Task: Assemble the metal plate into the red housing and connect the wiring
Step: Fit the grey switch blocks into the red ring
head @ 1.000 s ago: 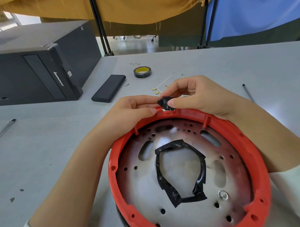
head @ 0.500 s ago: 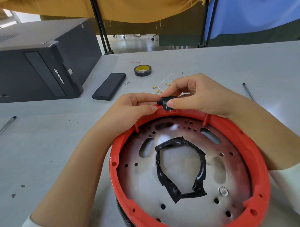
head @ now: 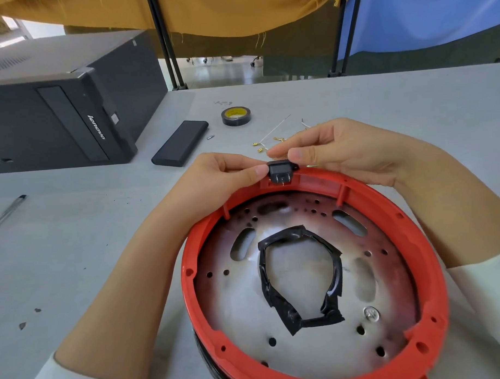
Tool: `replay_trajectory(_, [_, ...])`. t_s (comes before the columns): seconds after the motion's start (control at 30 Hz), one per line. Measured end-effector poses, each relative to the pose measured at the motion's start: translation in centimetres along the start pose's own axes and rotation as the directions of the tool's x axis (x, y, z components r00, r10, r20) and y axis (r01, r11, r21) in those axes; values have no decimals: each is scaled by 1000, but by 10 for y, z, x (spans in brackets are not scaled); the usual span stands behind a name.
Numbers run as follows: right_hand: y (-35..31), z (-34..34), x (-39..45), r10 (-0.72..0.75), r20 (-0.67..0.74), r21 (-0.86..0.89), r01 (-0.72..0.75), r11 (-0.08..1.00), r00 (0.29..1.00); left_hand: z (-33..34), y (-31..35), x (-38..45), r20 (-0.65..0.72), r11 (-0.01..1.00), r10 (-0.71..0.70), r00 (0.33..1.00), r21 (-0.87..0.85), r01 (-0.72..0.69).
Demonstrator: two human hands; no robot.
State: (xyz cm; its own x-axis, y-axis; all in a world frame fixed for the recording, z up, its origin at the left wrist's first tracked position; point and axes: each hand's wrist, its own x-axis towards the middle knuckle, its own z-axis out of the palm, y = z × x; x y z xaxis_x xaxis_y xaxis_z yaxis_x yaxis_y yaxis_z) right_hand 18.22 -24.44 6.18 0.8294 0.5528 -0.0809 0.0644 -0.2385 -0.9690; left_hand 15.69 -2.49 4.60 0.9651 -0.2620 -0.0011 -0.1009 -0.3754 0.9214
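The red housing (head: 427,257) is a round ring lying on the grey table (head: 74,238), and the metal plate (head: 302,272) sits inside it, filling its floor. The plate is shiny, dotted with round holes and a few long slots, with a crumpled loop of black tape (head: 275,299) stuck near its middle and one screw (head: 371,313) toward the right. At the ring's far edge a small black socket (head: 281,172) rests in a notch, pinched between the left hand (head: 222,173) and the right hand (head: 343,149). Small brass terminals (head: 259,147) lie just beyond.
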Motion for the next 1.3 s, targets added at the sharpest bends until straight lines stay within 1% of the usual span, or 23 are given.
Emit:
replay_trajectory(0.07, [1, -6, -1, 36, -4, -27, -36, 999, 999, 0, 0, -1, -4, 1000, 2, 1000, -14, -2])
replay_trajectory(0.2, [3, -5, 0, 56, -79, -74, -62, 995, 995, 0, 0, -1, -1, 999, -7, 1000, -37, 7])
replay_trajectory(0.37, [1, 4, 6, 61, -194, -222, -104, 969, 979, 0, -3, 1, 2, 999, -20, 1000, -38, 20])
replay_trajectory(0.53, [-6, 10, 8, 64, -251, -369, -157, 916, 966, -3, 3, 5, 88, 991, -129, 988, -33, 132])
replay_trajectory(0.67, [-18, 11, 10, 97, -245, -445, -201, 873, 965, -6, 19, 16, 117, 984, -101, 988, 157, 82])
replay_trajectory(0.73, [-28, 10, 14, 158, -242, -523, -266, 809, 957, -9, 27, 20, 172, 967, -147, 974, 234, 104])
replay_trajectory(0.8, [-38, 10, 18, 228, -227, -558, -318, 766, 947, -12, 33, 25, 191, 946, -210, 959, 289, 149])
replay_trajectory(0.87, [-43, 12, 21, 273, -215, -565, -347, 748, 938, -14, 35, 30, 186, 930, -238, 953, 328, 169])
replay_trajectory(1.13, [-52, 20, 24, 361, -228, -597, -423, 682, 904, -9, 42, 41, 184, 888, -253, 950, 434, 152])
replay_trajectory(1.23, [-55, 22, 26, 392, -214, -592, -439, 676, 894, -7, 47, 45, 174, 856, -256, 951, 498, 140])
replay_trajectory(1.3, [-56, 23, 29, 412, -214, -611, -451, 650, 886, -3, 50, 49, 170, 826, -259, 951, 550, 127])
